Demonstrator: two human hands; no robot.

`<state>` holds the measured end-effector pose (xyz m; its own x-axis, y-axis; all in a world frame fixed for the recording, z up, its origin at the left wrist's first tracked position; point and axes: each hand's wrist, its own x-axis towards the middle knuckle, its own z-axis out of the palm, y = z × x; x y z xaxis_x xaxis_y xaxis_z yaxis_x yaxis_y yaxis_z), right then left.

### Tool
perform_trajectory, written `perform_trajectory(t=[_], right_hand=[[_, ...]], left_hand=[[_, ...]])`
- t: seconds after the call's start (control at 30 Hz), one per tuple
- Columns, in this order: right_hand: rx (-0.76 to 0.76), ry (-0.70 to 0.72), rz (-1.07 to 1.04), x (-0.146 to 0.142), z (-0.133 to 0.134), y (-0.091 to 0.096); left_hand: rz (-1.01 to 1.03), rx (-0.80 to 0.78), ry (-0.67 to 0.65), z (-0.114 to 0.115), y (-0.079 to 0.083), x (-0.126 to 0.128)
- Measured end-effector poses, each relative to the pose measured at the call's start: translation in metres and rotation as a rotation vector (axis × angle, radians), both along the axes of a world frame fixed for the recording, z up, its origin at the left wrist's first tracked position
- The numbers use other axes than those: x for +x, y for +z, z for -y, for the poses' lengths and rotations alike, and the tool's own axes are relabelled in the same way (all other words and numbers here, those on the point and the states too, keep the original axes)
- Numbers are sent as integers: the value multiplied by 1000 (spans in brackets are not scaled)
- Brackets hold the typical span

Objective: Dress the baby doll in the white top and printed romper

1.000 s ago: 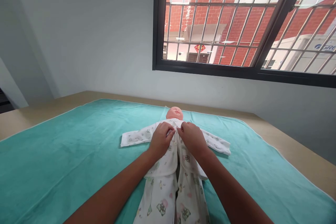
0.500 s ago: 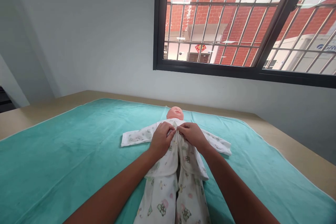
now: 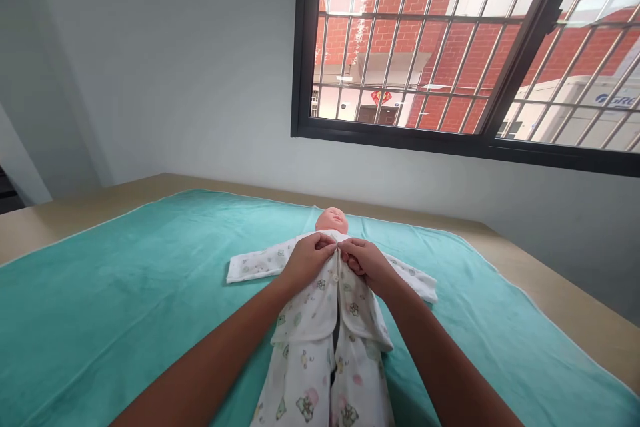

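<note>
A baby doll (image 3: 331,219) lies on its back on a teal blanket (image 3: 125,293), head toward the wall. It wears a white printed romper (image 3: 310,347) with the sleeves spread out to both sides. My left hand (image 3: 307,261) pinches the left front edge of the romper at the doll's chest. My right hand (image 3: 365,262) pinches the right front edge, fingertips meeting the left hand's just below the neck. Lower down the romper front gapes open along the middle.
The blanket covers a tan surface (image 3: 560,280) that runs to a grey wall. A black-framed barred window (image 3: 450,47) is above at the right, with a brick building outside. A dark opening (image 3: 7,193) shows at the far left.
Both hands have drawn closer together at the top of the romper, nearer the doll's neck. The view has tilted down slightly.
</note>
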<state>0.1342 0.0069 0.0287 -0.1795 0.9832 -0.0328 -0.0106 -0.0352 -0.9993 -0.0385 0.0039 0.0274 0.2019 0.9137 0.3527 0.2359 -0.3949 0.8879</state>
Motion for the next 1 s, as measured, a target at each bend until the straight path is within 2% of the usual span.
perform_trajectory(t=[0.1,0.23,0.43,0.77,1.0], right_hand=[[-37,26,-44,4,0,0],[-50,62,-80,8,-1,-1],[-66,58,-59,9,-2,-1],[-85,37,-30,11,-3,-2],[-63,49,-20,11,-1,-2]], left_hand=[[8,-38,-28,-4,2,4],[-39,-7,-17,-9,1,6],[64,-59,-101,-16,-7,3],[-22,-40,-7,-10,-6,4],[36,-65,-52,-10,-6,5]])
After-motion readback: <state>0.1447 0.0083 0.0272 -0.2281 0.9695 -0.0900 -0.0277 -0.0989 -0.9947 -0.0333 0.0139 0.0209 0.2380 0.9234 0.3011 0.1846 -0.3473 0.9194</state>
